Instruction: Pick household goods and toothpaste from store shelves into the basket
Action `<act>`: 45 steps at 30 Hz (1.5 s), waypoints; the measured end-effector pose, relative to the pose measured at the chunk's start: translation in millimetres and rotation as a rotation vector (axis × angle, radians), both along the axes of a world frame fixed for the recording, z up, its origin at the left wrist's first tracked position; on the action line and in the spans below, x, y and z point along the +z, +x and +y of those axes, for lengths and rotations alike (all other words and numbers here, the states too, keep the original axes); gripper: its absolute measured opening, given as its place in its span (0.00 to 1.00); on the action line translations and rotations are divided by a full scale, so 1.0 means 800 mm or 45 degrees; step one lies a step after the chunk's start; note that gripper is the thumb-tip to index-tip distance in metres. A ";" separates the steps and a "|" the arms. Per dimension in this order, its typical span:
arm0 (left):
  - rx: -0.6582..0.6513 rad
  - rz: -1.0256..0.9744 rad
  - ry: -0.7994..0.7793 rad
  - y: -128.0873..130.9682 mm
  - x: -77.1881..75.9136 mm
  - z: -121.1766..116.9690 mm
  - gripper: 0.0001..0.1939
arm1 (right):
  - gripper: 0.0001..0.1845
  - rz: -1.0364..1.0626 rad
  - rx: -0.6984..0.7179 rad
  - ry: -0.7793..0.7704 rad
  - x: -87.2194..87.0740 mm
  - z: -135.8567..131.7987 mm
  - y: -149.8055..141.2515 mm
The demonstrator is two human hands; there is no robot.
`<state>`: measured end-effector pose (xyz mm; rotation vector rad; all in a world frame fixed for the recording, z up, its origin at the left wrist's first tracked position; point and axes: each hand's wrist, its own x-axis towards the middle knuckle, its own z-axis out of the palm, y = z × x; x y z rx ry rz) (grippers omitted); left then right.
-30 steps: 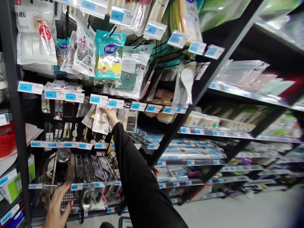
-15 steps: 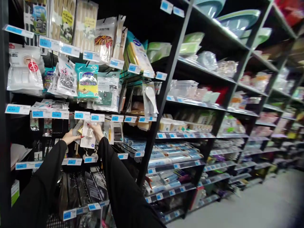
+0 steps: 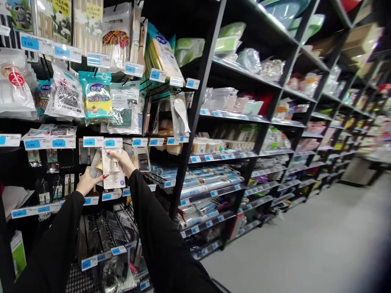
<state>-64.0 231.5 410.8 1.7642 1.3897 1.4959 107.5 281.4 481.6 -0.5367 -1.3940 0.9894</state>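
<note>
Head view | white carded pack (image 3: 113,170), 9 o'clock, just under price tag (image 3: 113,143) | shopper's right hand (image 3: 123,161) pinches its 1 o'clock edge; left hand (image 3: 88,180), thumb at 8 o'clock, grip unclear | probably light, stiffish, slick: hold side edges

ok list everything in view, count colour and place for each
carded pack: 1, white, held, left of centre
teal packet: 1, teal-yellow, upper left
scourer bags: several, white-grey, beside it
bag marked 25: 1, white, far left
bag marked 30: 1, white, top left
stick packs: several, tan, top left
spoon: 1, white, centre
rolls: many, blue-white, low centre
basins: several, blue-green, top right
price labels: many, white-blue, shelf edges
shelving: several bays, black, throughout
floor: 1, grey, lower right
distant goods: uncountable, mixed colours, far right
left grip: 1, red-nailed, thumb at carded pack's left
right grip: 1, red-nailed, on its upper part
sleeves: 2, black, below
</note>
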 end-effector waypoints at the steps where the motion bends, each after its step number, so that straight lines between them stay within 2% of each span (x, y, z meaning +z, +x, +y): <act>1: -0.007 0.006 -0.009 0.002 0.003 -0.005 0.36 | 0.21 -0.003 0.008 -0.006 0.003 -0.005 0.002; 4: 0.010 0.093 -0.050 0.006 0.016 -0.025 0.35 | 0.21 0.026 0.020 -0.047 0.007 -0.018 0.006; 10: 0.143 0.234 -0.118 0.011 0.041 -0.067 0.35 | 0.20 0.039 0.083 -0.106 0.015 -0.033 0.009; 17: 0.305 0.504 -0.188 0.020 0.077 -0.094 0.36 | 0.19 0.055 0.144 -0.147 0.015 -0.030 0.015; 20: 0.379 0.599 -0.146 0.038 0.083 -0.107 0.35 | 0.20 0.107 0.161 -0.113 0.012 -0.023 0.024; 23: 0.349 0.534 -0.140 0.053 0.076 -0.119 0.33 | 0.19 0.114 0.174 -0.142 0.009 -0.028 0.034; 26: 0.204 0.328 -0.140 0.057 0.044 -0.128 0.30 | 0.19 0.075 0.196 -0.154 -0.006 -0.054 0.042; 29: -0.177 -0.077 -0.137 0.057 -0.021 -0.143 0.29 | 0.21 0.084 0.181 -0.223 -0.048 -0.098 0.045; 31: -0.364 -0.330 -0.209 0.061 -0.076 -0.163 0.30 | 0.22 0.087 0.150 -0.325 -0.092 -0.131 0.045; 34: -0.354 -0.540 -0.386 0.072 -0.159 -0.207 0.30 | 0.22 0.109 0.128 -0.531 -0.169 -0.181 0.045; 37: -0.324 -0.862 -0.558 0.076 -0.223 -0.255 0.31 | 0.20 0.178 0.132 -0.765 -0.239 -0.225 0.042; 39: -0.310 -1.052 -0.694 0.070 -0.253 -0.283 0.31 | 0.19 0.239 0.127 -0.890 -0.274 -0.250 0.039; 41: -0.311 -1.175 -0.842 0.057 -0.273 -0.309 0.29 | 0.18 0.288 0.137 -0.987 -0.296 -0.275 0.033; 43: -0.370 -1.267 -1.003 0.042 -0.284 -0.333 0.29 | 0.19 0.305 0.146 -1.053 -0.308 -0.300 0.027; 45: -0.463 -1.329 -1.133 0.031 -0.286 -0.355 0.30 | 0.21 0.313 0.138 -1.097 -0.314 -0.322 0.021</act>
